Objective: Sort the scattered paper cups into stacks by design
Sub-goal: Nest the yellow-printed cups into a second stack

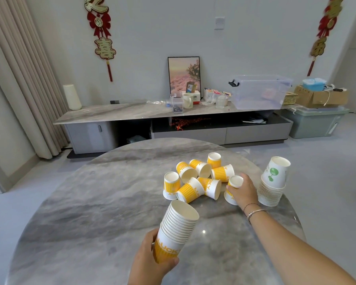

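Note:
My left hand (150,258) grips the base of a tall stack of yellow striped cups (178,225), tilted up and to the right above the grey marble table (90,202). My right hand (244,190) is closed around one upside-down yellow cup (233,185) at the right of the pile. Several loose yellow cups (195,179) lie scattered, some on their sides and some upside down, just left of that hand. A stack of white cups with a green design (273,179) stands upside down near the table's right edge.
Beyond the round table is a low TV cabinet (173,114) with a framed picture, a mug, jars and a clear plastic bin (259,91). A green storage box (314,122) and cardboard box sit on the floor at right. A curtain hangs at left.

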Tool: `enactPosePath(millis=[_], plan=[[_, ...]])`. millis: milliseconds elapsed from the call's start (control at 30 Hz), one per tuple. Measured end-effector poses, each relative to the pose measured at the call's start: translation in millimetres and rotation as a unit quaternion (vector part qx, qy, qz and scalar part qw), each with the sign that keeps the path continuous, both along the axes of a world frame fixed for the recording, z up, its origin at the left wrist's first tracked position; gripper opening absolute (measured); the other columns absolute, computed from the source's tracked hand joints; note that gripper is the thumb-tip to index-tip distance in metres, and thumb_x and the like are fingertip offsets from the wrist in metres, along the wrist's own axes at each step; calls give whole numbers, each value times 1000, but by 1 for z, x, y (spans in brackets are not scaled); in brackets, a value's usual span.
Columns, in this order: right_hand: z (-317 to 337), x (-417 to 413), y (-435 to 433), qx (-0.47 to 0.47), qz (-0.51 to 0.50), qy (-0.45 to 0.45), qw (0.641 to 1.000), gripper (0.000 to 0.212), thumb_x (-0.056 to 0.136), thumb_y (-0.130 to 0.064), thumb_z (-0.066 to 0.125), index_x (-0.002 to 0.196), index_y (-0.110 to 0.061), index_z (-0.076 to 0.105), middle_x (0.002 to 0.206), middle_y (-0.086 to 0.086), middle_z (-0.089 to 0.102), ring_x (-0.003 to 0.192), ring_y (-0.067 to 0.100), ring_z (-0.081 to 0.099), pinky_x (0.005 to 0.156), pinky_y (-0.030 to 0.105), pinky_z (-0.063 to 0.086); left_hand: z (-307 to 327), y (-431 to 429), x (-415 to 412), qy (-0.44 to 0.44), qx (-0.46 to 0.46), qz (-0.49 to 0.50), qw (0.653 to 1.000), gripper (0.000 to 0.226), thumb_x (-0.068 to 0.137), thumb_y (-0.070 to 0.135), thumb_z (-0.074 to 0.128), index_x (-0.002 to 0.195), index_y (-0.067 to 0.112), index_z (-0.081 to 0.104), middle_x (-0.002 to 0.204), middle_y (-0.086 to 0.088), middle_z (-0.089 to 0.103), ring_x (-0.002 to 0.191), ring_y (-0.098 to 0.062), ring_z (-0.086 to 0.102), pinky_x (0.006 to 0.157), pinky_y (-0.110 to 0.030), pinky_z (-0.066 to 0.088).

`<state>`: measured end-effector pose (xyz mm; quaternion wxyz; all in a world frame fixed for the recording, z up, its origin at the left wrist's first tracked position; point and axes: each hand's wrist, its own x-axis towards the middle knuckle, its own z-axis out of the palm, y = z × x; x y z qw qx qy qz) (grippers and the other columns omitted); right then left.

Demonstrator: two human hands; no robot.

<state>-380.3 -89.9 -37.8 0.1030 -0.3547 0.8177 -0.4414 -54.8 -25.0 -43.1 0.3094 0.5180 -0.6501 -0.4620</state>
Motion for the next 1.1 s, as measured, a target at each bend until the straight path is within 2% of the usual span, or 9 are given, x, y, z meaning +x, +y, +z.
enactPosePath(millis=[167,267,367,467,567,700,867,967,1100], plan=[[30,21,28,-10,-25,79,996,62,68,-31,79,121,-14,53,118,12,63,111,38,49,88,42,42,3,3,3,8,-12,-4,1000,68,58,13,85,112,29,47,99,17,60,90,0,57,64,-8,42],[62,39,58,-103,-30,73,992,60,66,-32,80,119,-21,56,110,8,66,107,34,52,87,41,45,8,9,1,17,-17,-10,1000,66,59,12,85,110,30,46,97,19,58,87,2,56,60,-6,45],[95,61,89,-221,24,-151,963,60,72,-25,78,126,-17,52,113,5,64,103,24,60,87,39,51,15,18,-4,27,-20,-22,999,65,59,12,85,108,30,48,100,11,62,89,-1,58,61,-7,45],[112,90,115,-230,79,-361,900,48,82,-22,68,126,-14,50,94,6,63,75,20,59,60,28,47,20,26,-9,37,-29,-29,998,62,58,10,85,107,28,51,100,8,65,88,-3,60,62,-7,46],[111,117,133,-222,168,-482,830,35,88,-14,57,123,-16,51,103,11,64,82,25,61,71,32,50,23,34,-11,45,-38,-35,998,58,57,8,85,98,32,52,95,10,66,84,-1,62,62,-5,47],[107,130,144,-203,261,-466,821,24,87,1,51,106,-9,61,88,4,74,78,12,70,71,22,57,24,38,-9,47,-46,-37,997,58,56,12,86,95,37,51,96,14,65,87,-1,62,63,-4,47],[104,126,145,-226,274,-469,809,23,78,6,54,97,-5,60,80,5,76,73,11,71,66,18,57,24,40,-6,42,-49,-51,997,62,57,14,85,102,37,49,100,16,62,89,0,59,63,-2,45],[99,133,143,-225,267,-461,816,40,64,-5,62,103,-6,57,90,9,70,77,16,67,74,25,52,23,43,-8,36,-51,-71,996,64,57,12,85,108,31,51,100,12,63,86,2,59,63,-2,44],[90,140,139,-215,280,-434,829,56,62,-5,68,115,-9,53,103,10,67,89,17,64,82,27,48,22,45,-11,41,-43,-89,994,63,58,11,85,110,25,52,101,8,65,86,-2,60,63,-5,45]])
